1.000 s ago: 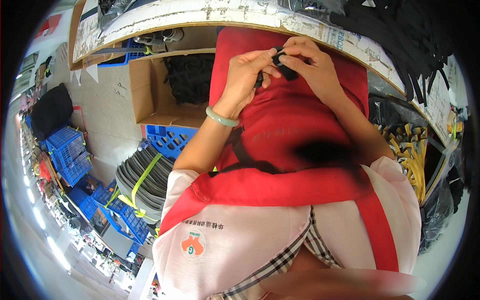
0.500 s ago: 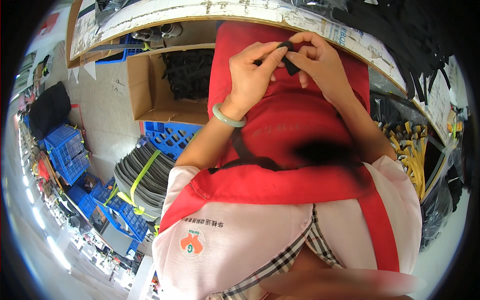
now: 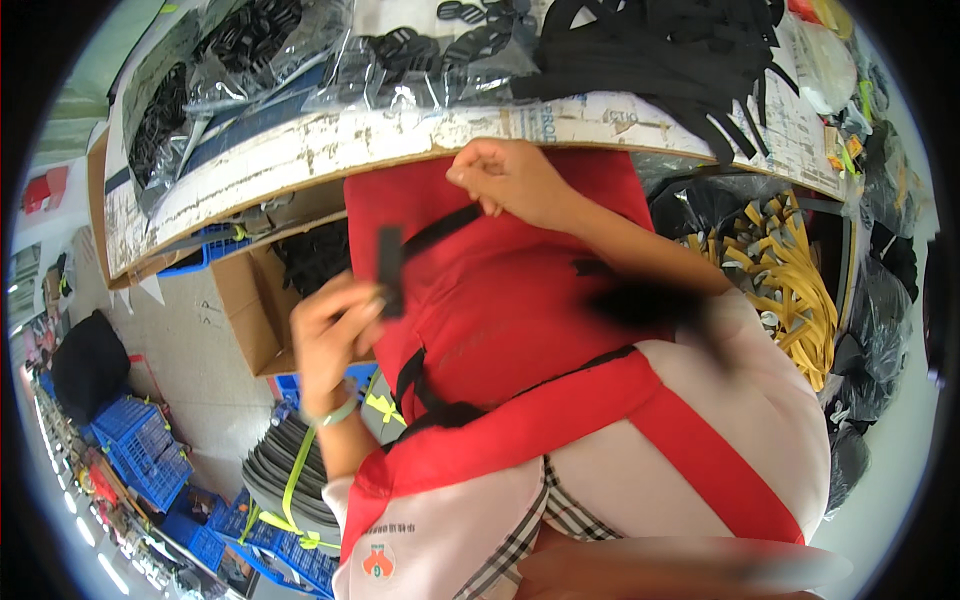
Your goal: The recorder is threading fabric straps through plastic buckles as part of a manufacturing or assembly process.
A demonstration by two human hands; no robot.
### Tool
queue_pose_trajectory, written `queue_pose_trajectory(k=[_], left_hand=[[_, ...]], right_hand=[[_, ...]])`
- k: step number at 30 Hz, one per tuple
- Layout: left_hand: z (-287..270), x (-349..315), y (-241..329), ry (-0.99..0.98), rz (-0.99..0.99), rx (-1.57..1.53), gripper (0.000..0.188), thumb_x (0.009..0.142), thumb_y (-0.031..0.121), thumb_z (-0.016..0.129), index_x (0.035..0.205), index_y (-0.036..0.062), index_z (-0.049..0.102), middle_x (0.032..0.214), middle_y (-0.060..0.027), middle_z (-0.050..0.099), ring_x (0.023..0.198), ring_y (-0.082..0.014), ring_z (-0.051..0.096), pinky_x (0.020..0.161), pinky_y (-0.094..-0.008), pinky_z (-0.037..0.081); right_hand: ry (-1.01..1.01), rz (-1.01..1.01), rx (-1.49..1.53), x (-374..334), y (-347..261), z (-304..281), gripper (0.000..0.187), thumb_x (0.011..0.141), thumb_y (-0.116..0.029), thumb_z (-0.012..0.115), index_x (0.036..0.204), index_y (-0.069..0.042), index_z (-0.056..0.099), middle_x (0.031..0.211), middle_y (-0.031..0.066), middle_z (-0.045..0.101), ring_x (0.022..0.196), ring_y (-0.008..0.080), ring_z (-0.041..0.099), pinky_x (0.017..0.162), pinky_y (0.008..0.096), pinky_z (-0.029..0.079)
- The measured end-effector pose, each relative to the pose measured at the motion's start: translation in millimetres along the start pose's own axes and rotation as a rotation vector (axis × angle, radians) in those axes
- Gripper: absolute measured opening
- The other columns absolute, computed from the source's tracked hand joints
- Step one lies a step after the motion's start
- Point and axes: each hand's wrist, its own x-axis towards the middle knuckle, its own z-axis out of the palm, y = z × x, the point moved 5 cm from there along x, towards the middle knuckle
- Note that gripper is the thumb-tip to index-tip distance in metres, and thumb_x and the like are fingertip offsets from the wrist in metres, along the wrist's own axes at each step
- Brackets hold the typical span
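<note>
A short black strap (image 3: 442,232) stretches across the red apron (image 3: 500,285) over my lap. At its left end my left hand (image 3: 338,338), blurred by motion and wearing a pale bangle, pinches a flat black piece (image 3: 390,262); whether that piece is a buckle or a fold of the strap I cannot tell. The strap's other end runs up under the curled fingers of my right hand (image 3: 515,185), which closes on it just short of the table edge.
On the worn white table (image 3: 420,130) ahead lie black plastic buckles (image 3: 400,50) in clear bags and a heap of black straps (image 3: 640,50). A cardboard box (image 3: 245,305) stands left, near tied grey strips (image 3: 285,465) and blue crates (image 3: 140,445). Yellow straps (image 3: 800,290) hang at right.
My hands, close together half a second ago, have parted. The left has moved down and left, drawing the strap out between them. The view has shifted, showing more of the tabletop.
</note>
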Motion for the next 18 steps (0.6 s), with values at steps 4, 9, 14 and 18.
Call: queue_pose_trajectory(k=[4,9,14,18], left_hand=[[-97,-67,-10,0.340,-0.110,0.073,0.012,0.089,0.006,0.062,0.098,-0.0005,0.067,0.078,-0.0059,0.061,0.049,-0.0062,0.050,0.042,-0.0176,0.034],[-179,-91,-71,0.879,0.167,-0.271,0.016,0.089,0.005,0.063,0.103,-0.0041,0.062,0.088,-0.0127,0.063,0.064,-0.0136,0.059,0.057,-0.0208,0.048],[-100,-16,-116,0.507,-0.094,-1.332,0.019,0.083,-0.012,0.057,0.101,-0.0109,0.056,0.111,-0.0234,0.059,0.111,-0.0361,0.055,0.103,-0.0481,0.045],[-27,19,-83,0.230,0.002,-1.018,0.034,0.081,-0.017,0.047,0.115,-0.0138,0.052,0.123,-0.0261,0.053,0.123,-0.0370,0.049,0.110,-0.0426,0.038]], right_hand=[[0.323,-0.330,-0.337,9,-38,-88,0.011,0.091,-0.017,0.062,0.093,-0.006,0.065,0.076,-0.0035,0.058,0.065,0.0049,0.053,0.059,0.0206,0.045],[0.935,-0.606,-1.274,10,-104,-173,0.019,0.081,-0.025,0.071,0.090,-0.009,0.068,0.085,0.0057,0.065,0.084,0.0232,0.062,0.075,0.0354,0.049],[0.773,-0.352,-1.484,24,-79,-204,0.018,0.081,-0.023,0.070,0.091,-0.008,0.067,0.093,0.0061,0.065,0.093,0.0266,0.060,0.082,0.0374,0.048],[0.757,-0.767,-1.396,-3,-105,-155,0.017,0.084,-0.019,0.068,0.095,-0.006,0.066,0.096,0.0078,0.066,0.093,0.0245,0.061,0.084,0.0345,0.048]])
